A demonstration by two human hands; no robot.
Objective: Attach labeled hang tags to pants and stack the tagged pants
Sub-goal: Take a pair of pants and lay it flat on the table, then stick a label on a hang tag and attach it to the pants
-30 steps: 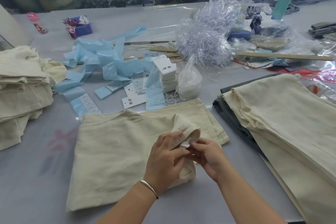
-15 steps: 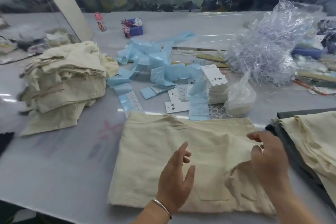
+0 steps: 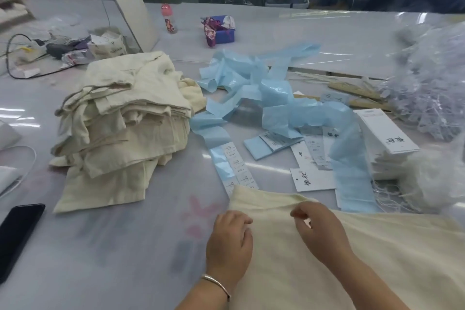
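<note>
From the head camera, a folded pair of cream linen-like pants (image 3: 339, 259) lies flat on the pale grey table (image 3: 100, 246) at the lower right, its upper left corner reaching just under a strip of printed labels. The left hand (image 3: 230, 241), with a thin silver bangle (image 3: 217, 284) at the wrist, rests at the left edge of this cloth, fingers bent down onto the hem; whether they pinch the cloth or only press it I cannot tell. The right hand (image 3: 319, 231) hovers over the top edge of the pants with fingers loosely curled; it seems to hold nothing, though the fingertips are blurred.

To the left, well apart from the hands, stands an untidy stack of cream folded pants (image 3: 123, 123). Between the stack and the flat pair sprawl crumpled light-blue backing ribbons (image 3: 264, 98), with small white printed labels (image 3: 236, 166) on one strip. Beside them lie loose white card hang tags (image 3: 310, 180) with black brush lettering, and a neat pile of white hang tags (image 3: 385, 133) just to their right. A tangled heap of clear plastic fasteners in a bag (image 3: 432, 83) fills the right edge. A black phone (image 3: 17, 236) lies at the lower left, and a small pink-capped bottle (image 3: 168, 19) and a blue box (image 3: 222, 31) stand far back.
</note>
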